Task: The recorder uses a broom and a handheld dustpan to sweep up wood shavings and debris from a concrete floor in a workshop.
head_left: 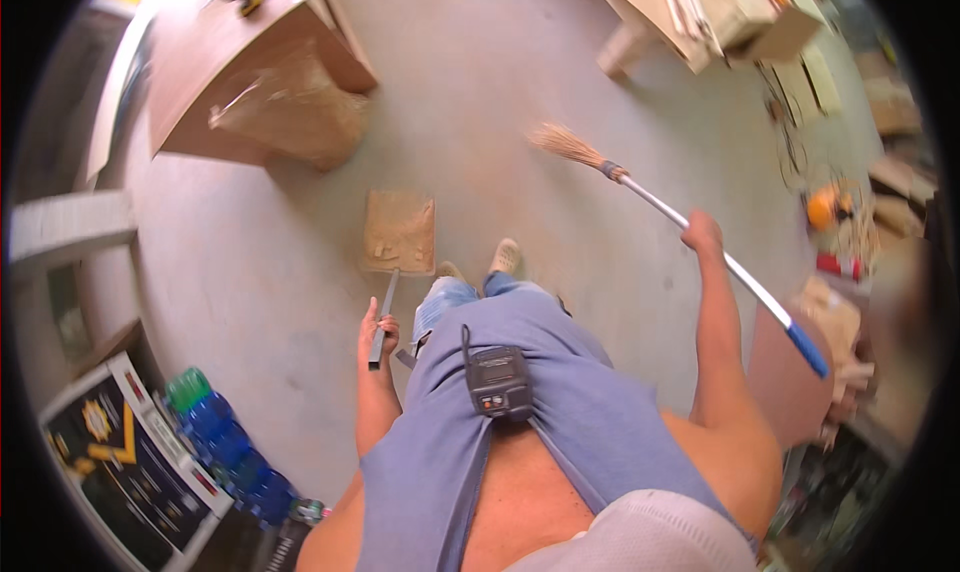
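My left hand (380, 326) is closed around the grey square-tube handle of a long-handled dustpan (402, 210), one finger pointing up along it. The flat pan is in front of my feet, left of centre, with light brown dust and small scraps on it. With my right hand (703, 233) I grip the white pole of a broom (655, 201) partway along. Its straw bristles point forward and left, and its blue grip end slants back to the right. Whether the bristles touch the floor I cannot tell. Broom and dustpan are apart.
At the far left stands a wooden workbench (245, 82) with a bulging plastic bag (295, 107) at its side. Another wooden table (690, 7) is at the far right. Cables and an orange object (828, 206) lie along the right edge. Blue bottles (225, 437) stand near left.
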A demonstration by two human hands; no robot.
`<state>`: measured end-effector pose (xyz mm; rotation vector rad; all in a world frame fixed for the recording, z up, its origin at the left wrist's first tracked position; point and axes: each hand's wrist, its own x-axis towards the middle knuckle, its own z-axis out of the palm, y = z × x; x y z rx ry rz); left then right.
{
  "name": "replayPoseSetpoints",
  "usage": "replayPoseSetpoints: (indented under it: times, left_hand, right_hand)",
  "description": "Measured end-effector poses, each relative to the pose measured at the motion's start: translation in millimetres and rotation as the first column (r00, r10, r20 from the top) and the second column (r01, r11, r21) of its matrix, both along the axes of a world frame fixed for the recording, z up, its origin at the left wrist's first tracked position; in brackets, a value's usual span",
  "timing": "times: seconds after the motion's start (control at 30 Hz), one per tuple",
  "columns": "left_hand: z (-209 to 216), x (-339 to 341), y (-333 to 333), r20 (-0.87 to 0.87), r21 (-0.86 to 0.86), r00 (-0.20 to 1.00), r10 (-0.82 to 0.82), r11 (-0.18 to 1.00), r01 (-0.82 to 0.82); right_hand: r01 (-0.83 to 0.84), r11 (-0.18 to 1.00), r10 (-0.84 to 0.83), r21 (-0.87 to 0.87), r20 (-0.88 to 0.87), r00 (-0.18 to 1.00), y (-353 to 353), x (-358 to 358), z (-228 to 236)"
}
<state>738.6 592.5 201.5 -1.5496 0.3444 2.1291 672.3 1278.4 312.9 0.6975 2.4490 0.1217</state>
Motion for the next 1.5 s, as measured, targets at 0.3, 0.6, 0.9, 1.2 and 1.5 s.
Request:
replayPoseSetpoints:
  times: [0.3, 0.6, 0.9, 1.2, 1.5]
  left_hand:
    - [-11, -7, -3, -0.005, -0.253, 0.973, 0.230, 0.941, -0.224]
    - [-26, 0, -23, 0.106, -0.182, 0.863, 0.493, 0.863, -0.471]
    - [-54, -14, -49, 0.149, -0.149, 0.778, 0.610, 0.792, -0.593]
    - [30, -54, -54, -0.203, -0.521, 0.893, 0.403, 0.727, -0.447]
    - [67, -86, -89, 0.017, -0.077, 0.738, 0.675, 0.736, -0.672]
  right_hand:
    - [-0.288, 0.923, 0.090, -0.255, -0.585, 0.806, -8, -40, 1]
    - [-0.515, 0.716, -0.055, -0.472, -0.773, 0.632, -188, -149, 48]
    - [-0.702, 0.631, 0.158, -0.330, -0.831, 0.533, -386, -323, 88]
    - [-0.728, 0.676, 0.394, -0.115, -0.779, 0.489, -538, -540, 84]
    - [-0.814, 0.577, 0.512, -0.065, -0.748, 0.423, -657, -709, 11]
